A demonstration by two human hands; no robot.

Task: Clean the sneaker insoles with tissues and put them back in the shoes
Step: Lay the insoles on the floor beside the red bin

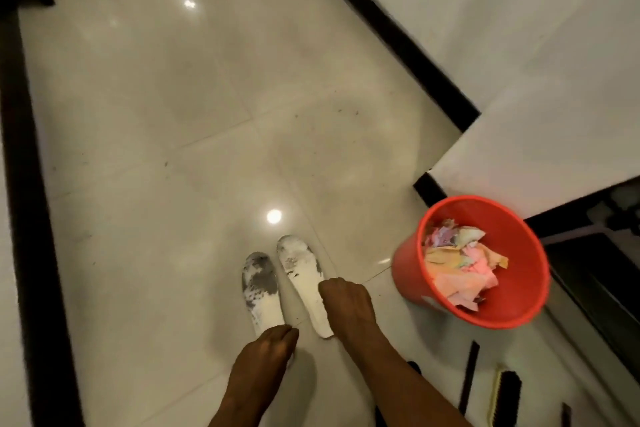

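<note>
The right hand point(346, 302) is bent over the far insole point(304, 279), fingers curled down onto its right edge near the middle, so it looks to be touching or pinching it, though whether it has a real grip I cannot tell from here. The left hand point(268, 345) comes in lower, fingertips bunched narrow right at the heel end of the near insole point(259, 288); it covers that heel, and again the hold itself is hidden. Both insoles lie flat on the pale tiled floor point(156, 149), side by side and just apart, toes pointing away from the person, each with grey smudges across the front half, heavier on the left one. No tissue shows in either hand, and no sneakers are in sight, so I'd judge the step to be picking the insoles up to start wiping. Done well, that means pinching each by a clean part near the heel, lifting without bending the thin foam, and keeping the dirty face up so grime doesn't smear onto the glossy tiles. To the right stands a red bin point(519, 215) with crumpled coloured paper inside, near enough for used tissues. A brush point(507, 392) lies on the floor at the lower right, which might help with the worst patches.
</note>
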